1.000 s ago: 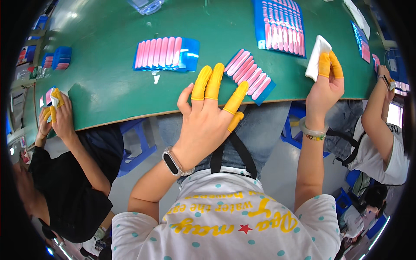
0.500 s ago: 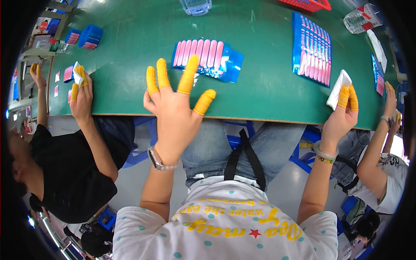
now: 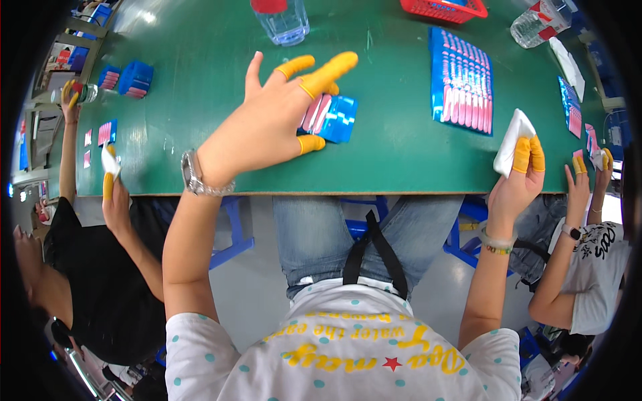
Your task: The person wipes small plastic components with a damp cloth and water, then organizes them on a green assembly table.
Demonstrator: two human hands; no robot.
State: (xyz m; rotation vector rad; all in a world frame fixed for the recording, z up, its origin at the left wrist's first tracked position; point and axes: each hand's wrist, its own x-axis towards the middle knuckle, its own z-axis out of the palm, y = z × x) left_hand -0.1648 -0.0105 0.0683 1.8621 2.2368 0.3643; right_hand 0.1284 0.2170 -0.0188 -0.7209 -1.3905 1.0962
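Note:
My left hand, with yellow finger cots, reaches over a small blue sheet with pink strips on the table. Its fingers are spread, the thumb lies by the sheet's near edge, and part of the sheet is hidden under the hand. Whether the fingertips touch it, I cannot tell. My right hand, two fingers in yellow cots, pinches a folded white cloth above the table's near edge. Beyond it lies a larger blue sheet with rows of pink strips.
On the green table stand a clear plastic container, a red basket and a clear bottle at the far side. Co-workers sit left and right, a hand with white cloth at left. More blue-pink pieces lie there.
My left hand has turned and moved left and forward, now over part of the small sheet, which sits slightly nearer in view. My right hand keeps the cloth. The view has shifted slightly.

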